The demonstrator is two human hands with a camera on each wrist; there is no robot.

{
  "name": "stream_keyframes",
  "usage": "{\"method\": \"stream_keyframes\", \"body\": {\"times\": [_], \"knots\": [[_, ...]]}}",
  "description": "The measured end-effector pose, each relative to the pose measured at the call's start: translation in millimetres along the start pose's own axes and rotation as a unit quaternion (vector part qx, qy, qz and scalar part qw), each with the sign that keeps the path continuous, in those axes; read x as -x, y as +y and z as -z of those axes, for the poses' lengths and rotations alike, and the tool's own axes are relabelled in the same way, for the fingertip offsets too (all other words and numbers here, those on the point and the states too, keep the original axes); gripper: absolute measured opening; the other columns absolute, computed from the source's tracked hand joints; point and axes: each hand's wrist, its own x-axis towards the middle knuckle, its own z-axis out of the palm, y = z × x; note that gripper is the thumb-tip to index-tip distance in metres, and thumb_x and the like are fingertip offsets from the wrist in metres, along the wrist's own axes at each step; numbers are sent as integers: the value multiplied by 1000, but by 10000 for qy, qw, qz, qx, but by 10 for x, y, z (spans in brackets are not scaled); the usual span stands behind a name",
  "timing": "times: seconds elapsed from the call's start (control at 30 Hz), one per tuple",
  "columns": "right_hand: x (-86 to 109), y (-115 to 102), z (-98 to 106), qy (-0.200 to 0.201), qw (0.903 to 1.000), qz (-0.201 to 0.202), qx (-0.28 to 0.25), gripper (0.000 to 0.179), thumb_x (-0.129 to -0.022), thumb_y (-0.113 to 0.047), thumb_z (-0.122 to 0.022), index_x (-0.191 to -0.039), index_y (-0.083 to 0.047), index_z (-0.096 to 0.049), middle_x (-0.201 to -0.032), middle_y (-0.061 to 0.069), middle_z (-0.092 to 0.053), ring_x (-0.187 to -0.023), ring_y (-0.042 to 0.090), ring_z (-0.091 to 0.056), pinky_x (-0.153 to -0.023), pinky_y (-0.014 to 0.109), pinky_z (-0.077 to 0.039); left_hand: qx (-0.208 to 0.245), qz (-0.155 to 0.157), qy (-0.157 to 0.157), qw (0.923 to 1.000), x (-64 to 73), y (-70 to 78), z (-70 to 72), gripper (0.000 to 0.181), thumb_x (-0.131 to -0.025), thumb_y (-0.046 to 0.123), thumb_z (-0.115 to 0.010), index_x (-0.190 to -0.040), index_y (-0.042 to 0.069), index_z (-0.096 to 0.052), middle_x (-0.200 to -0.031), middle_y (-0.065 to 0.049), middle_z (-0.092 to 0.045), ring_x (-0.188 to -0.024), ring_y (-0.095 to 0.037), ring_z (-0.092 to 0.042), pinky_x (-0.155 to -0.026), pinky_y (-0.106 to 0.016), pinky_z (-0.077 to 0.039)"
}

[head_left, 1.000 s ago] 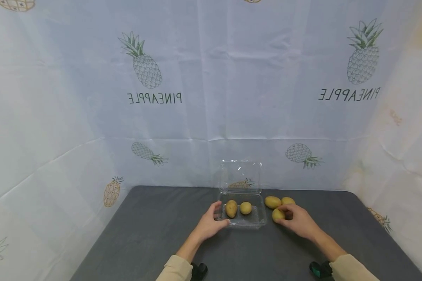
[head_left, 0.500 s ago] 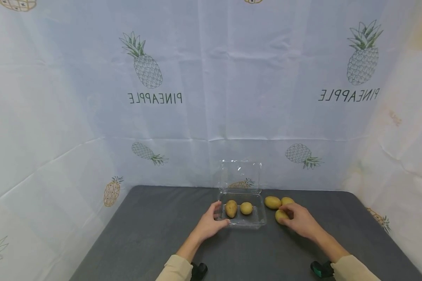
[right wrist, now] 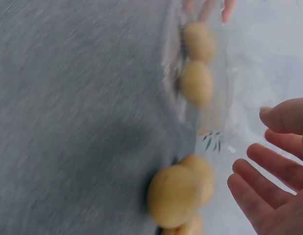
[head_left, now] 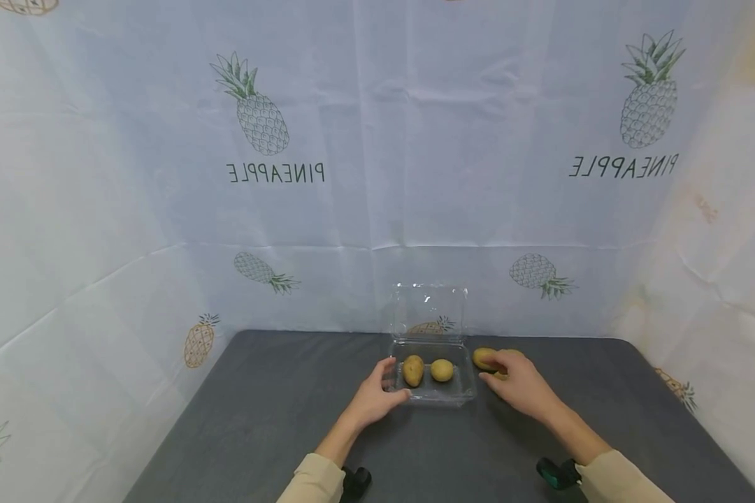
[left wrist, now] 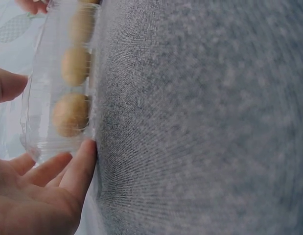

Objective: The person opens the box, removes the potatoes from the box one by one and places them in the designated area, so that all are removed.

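Observation:
A clear plastic clamshell container [head_left: 440,399] stands with its lid raised at the back and two potatoes [head_left: 442,370] inside. My left hand [head_left: 372,399] holds its left end, thumb on one side and fingers against the wall, as the left wrist view also shows. Right of the container lies a small cluster of loose potatoes [right wrist: 173,196]. Over them in the head view hovers my right hand [head_left: 523,386], partly covering them. The right wrist view shows its fingers [right wrist: 273,166] spread and nothing between them.
A dark grey table [head_left: 277,405] with rounded back corners carries everything. White cloth printed with pineapples [head_left: 262,124] hangs behind it and along both sides. The raised lid [head_left: 429,307] stands close before the cloth.
My right hand has let go of the front loose potato after shifting it slightly right, and has moved left and back over the cluster. The left hand has stayed on the container.

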Motion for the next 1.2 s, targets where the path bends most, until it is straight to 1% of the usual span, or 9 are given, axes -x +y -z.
{"method": "stream_keyframes", "body": {"times": [0.1, 0.17, 0.3, 0.47, 0.6, 0.8, 0.9, 1.07, 1.2], "knots": [[-40, -76, -25, 27, 9998, 189, -93, 32, -93, -9, -74, -123, 3, -68, -113, 19, -68, -104, 37, -66, -88, 49, -56, -22, -9, -4, 10000, 2, 7, 2, 81, -87, 30, -74, -155, 7, -37, -152, -25, -43, -129, -45, -53, -95, -58, -51], [-60, -132, -43, 11, 9996, 237, -143, 32, -94, -9, -73, -123, 3, -67, -115, 19, -67, -105, 38, -66, -88, 49, -57, -26, -22, -15, 10000, 4, 9, 4, 81, -87, 30, -74, -155, 7, -37, -152, -25, -43, -129, -45, -53, -94, -58, -51], [-111, -244, -98, -33, 9998, 147, -112, 30, -94, -11, -73, -122, 0, -68, -119, 18, -66, -108, 37, -66, -89, 47, -56, -24, -38, -37, 10000, 7, 6, 16, 81, -87, 30, -74, -155, 7, -36, -152, -25, -43, -129, -45, -53, -94, -58, -51], [-203, -347, -178, -91, 9998, 71, 188, 29, -93, -9, -73, -121, -3, -69, -119, 16, -66, -106, 34, -66, -87, 47, -56, 53, -20, -53, 10000, 2, 4, 18, 80, -88, 29, -74, -155, 7, -36, -152, -24, -43, -130, -44, -53, -95, -58, -51], [-274, -366, -243, -281, 9992, 10, 287, 29, -94, -10, -72, -123, -4, -69, -119, 14, -66, -107, 34, -65, -85, 47, -56, 89, 26, -60, 9999, 0, 16, 11, 80, -88, 27, -75, -155, 7, -36, -152, -24, -42, -130, -44, -53, -94, -58, -51], [-374, -369, -367, -591, 9978, -45, 312, 33, -95, -12, -71, -126, -1, -66, -121, 16, -64, -106, 33, -63, -83, 46, -54, 122, 37, -60, 9999, 16, 31, 2, 79, -89, 26, -74, -155, 7, -36, -152, -24, -43, -130, -43, -53, -93, -58, -51], [-408, -382, -426, -628, 9973, 8, 393, 33, -95, -11, -72, -125, 1, -66, -118, 16, -65, -103, 33, -64, -81, 46, -54, 134, 24, -52, 9999, 16, 23, -10, 78, -89, 26, -74, -155, 8, -37, -152, -23, -44, -129, -43, -54, -93, -58, -51], [-460, -390, -521, -500, 9963, 114, 695, 31, -93, -11, -74, -122, 1, -68, -113, 14, -67, -98, 29, -65, -78, 45, -54, 154, 28, -9, 9999, 19, 27, -11, 77, -88, 25, -75, -154, 9, -38, -152, -23, -44, -129, -42, -54, -94, -58, -51], [-509, -387, -591, -520, 9948, 40, 875, 32, -94, -13, -73, -123, -1, -68, -116, 14, -67, -102, 30, -66, -82, 47, -55, 139, 28, 15, 9999, 23, 37, -7, 78, -88, 26, -75, -155, 8, -38, -151, -23, -44, -129, -42, -54, -94, -57, -52]]}}
